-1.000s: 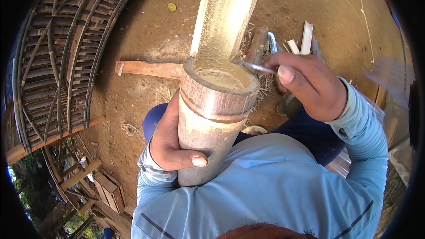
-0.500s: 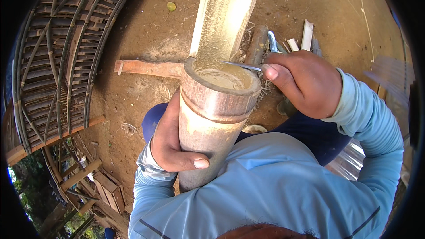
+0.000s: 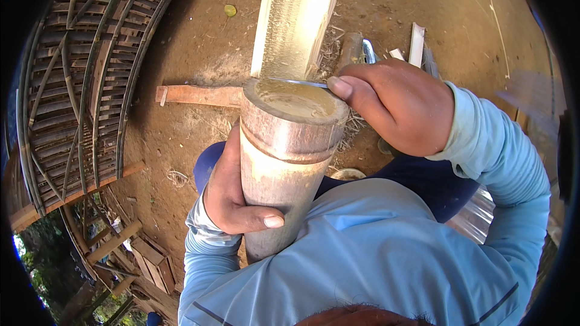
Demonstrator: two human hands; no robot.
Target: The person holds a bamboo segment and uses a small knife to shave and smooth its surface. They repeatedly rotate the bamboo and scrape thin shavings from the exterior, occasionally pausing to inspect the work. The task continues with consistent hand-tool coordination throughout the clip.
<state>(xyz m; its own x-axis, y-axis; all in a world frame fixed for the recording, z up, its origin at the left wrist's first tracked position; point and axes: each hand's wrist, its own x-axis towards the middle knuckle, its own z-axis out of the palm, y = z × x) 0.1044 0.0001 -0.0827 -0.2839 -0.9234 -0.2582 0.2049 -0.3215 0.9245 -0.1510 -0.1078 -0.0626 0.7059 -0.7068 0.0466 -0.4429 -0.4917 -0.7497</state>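
A thick bamboo tube (image 3: 281,175) leans against my body, its step-cut end facing up. From its far side a pale split trough (image 3: 293,18) of bamboo stretches away. My left hand (image 3: 235,196) wraps round the tube from the left, thumb across the near side. In my right hand (image 3: 399,105), closed in a pinch, is a knife with a thin blade (image 3: 296,81). The blade lies nearly level across the far part of the tube's end, close to where the trough begins. The knife's handle is hidden inside my fist.
A reddish wooden board (image 3: 196,95) lies on the dirt floor left of the tube. A slatted bamboo frame (image 3: 90,72) stands at the far left. Beyond my right hand are a cut bamboo piece (image 3: 351,49), pale strips (image 3: 417,44) and fibre shavings. A wooden box (image 3: 152,259) sits lower left.
My right hand has moved left, carrying the knife blade farther across the tube's end. The tube and trough have shifted slightly left, while my left hand keeps its grip.
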